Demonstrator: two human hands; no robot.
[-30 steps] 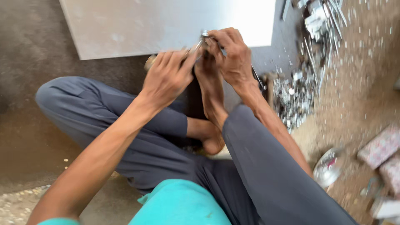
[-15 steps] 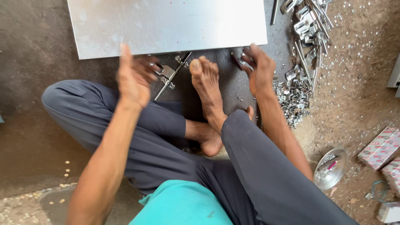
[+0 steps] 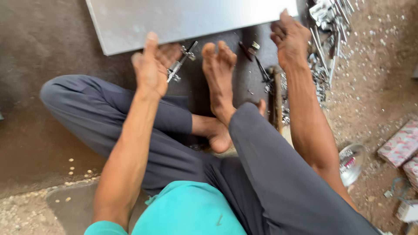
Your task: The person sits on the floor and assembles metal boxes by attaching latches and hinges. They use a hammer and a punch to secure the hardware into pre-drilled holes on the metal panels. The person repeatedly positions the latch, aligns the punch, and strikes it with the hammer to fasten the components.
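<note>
Closest to me, the person sits cross-legged on the floor point(image 3: 39, 143), teal shirt, dark grey trousers, one bare foot point(image 3: 219, 72) stretched forward toward the work. Off by the right knee lies a shiny round metal lid point(image 3: 352, 162), and beyond it some patterned boxes point(image 3: 402, 143) in the dirt.

Further out, both arms reach to the near edge of a big grey metal sheet point(image 3: 187, 19) that lies flat on the floor. The left hand point(image 3: 151, 69) has its fingers stretched nearly straight, tips just over the sheet's lower edge; I cannot tell whether it grips or only presses. The right hand point(image 3: 289, 39) is curled over the edge near the sheet's right corner, seemingly pinching it.

Between the hands, just below the sheet, lies a small metal hinge-like fitting point(image 3: 180, 64) beside the left palm, and a dark tool with small bits point(image 3: 254, 56) by the toes.

What worries me: that sheet edge looks thin and could slice bare fingers if it slips in the grasp. The toes sit right in its path, so a sudden tug could scrape or pinch them. The fitting might get dragged under or kicked away. To the far right, a heap of metal scraps and shavings point(image 3: 324, 48) lies near the right wrist, sharp stuff for bare skin.
</note>
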